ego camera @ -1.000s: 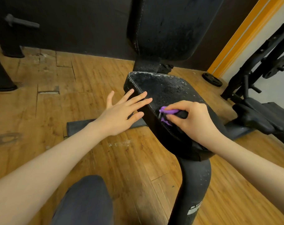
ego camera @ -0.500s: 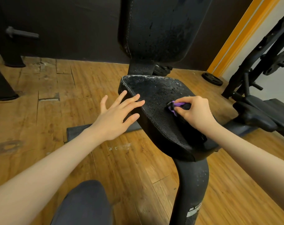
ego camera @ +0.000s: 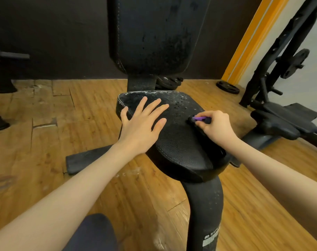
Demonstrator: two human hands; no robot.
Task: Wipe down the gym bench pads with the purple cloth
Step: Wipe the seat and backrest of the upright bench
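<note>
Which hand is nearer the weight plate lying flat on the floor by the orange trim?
Right. The right hand, pinching the purple cloth on the seat pad, sits just below-left of the weight plate. The left hand rests flat on the pad's far side.

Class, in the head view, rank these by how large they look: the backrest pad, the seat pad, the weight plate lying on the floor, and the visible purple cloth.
1. backrest pad, though cut off at the top
2. seat pad, nearer the camera, so the true order is unsure
3. weight plate
4. purple cloth, mostly hidden in the right hand
</note>
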